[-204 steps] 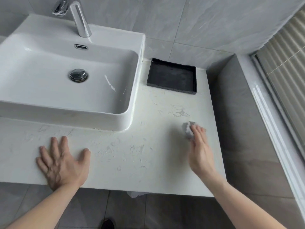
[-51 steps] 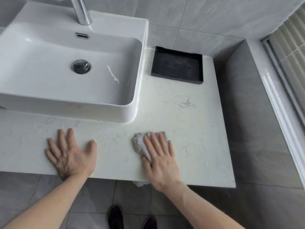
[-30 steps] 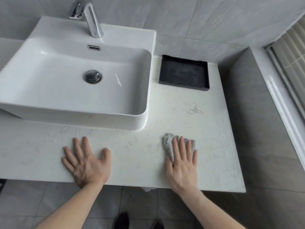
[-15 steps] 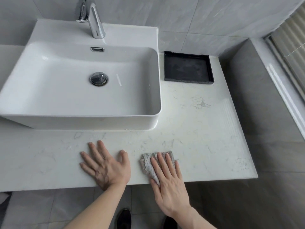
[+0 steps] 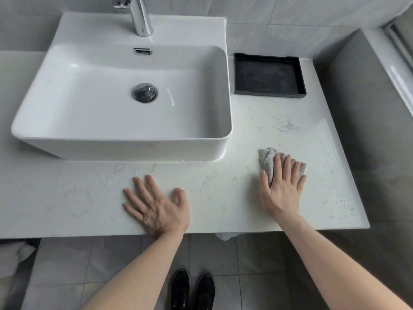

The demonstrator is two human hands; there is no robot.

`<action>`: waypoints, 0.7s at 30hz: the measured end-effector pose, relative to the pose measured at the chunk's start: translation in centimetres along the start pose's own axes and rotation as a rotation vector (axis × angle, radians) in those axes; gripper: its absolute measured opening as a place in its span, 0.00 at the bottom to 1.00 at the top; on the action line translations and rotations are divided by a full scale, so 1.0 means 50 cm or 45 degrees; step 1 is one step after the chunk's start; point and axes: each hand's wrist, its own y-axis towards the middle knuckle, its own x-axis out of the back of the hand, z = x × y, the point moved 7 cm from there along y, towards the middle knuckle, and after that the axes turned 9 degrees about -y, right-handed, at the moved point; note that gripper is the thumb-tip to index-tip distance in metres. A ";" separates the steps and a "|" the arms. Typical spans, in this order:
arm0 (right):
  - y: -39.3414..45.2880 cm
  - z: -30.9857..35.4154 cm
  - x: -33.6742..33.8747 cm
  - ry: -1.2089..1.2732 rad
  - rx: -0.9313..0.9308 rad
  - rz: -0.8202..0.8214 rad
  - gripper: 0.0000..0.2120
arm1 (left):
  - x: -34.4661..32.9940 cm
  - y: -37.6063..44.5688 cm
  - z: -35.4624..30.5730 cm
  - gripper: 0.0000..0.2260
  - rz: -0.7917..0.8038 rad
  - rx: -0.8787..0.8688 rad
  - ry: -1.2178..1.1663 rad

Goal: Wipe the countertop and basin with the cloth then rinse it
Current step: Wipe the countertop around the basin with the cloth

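Note:
A small grey cloth lies on the white marbled countertop, right of the basin's front corner. My right hand presses flat on the cloth with straight fingers and covers most of it. My left hand rests flat with spread fingers on the countertop near its front edge, in front of the basin. The white rectangular basin stands on the counter at the left, with a chrome drain plug in its bottom and a chrome tap behind it.
A shallow black tray sits at the back right of the counter, against the grey tiled wall. The counter ends at a grey wall on the right. Black shoes stand on the tiled floor below the front edge.
My right hand has slid the cloth to the right and a little farther back, away from my left hand. The left hand stays flat on the counter. The view has shifted.

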 end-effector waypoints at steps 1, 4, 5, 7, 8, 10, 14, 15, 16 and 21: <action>-0.009 0.018 -0.003 0.040 -0.013 -0.002 0.31 | 0.001 0.000 0.000 0.39 0.003 -0.002 -0.012; -0.055 0.099 -0.020 0.112 0.110 0.004 0.30 | 0.004 -0.002 -0.002 0.38 -0.001 -0.008 -0.043; -0.078 0.128 -0.027 0.111 0.185 0.006 0.29 | 0.004 -0.002 -0.003 0.38 0.003 -0.013 -0.050; -0.134 0.182 -0.046 0.069 0.360 0.019 0.29 | 0.006 -0.003 -0.002 0.38 -0.002 -0.027 -0.067; -0.160 0.204 -0.056 0.042 0.448 0.035 0.30 | 0.007 -0.003 -0.002 0.38 -0.007 -0.034 -0.084; -0.199 0.232 -0.072 -0.024 0.622 0.063 0.31 | 0.009 -0.002 0.000 0.38 -0.025 -0.052 -0.109; -0.205 0.224 -0.074 -0.079 0.805 0.062 0.30 | 0.014 -0.002 0.005 0.38 -0.012 -0.107 -0.122; -0.196 0.215 -0.072 -0.078 0.803 0.051 0.29 | 0.016 -0.001 0.007 0.38 -0.003 -0.120 -0.139; -0.184 0.203 -0.067 -0.071 0.771 0.039 0.29 | 0.018 0.000 0.010 0.38 0.008 -0.131 -0.168; -0.100 0.129 -0.041 -0.052 0.413 -0.013 0.31 | 0.043 0.010 0.052 0.31 0.148 -0.254 -0.463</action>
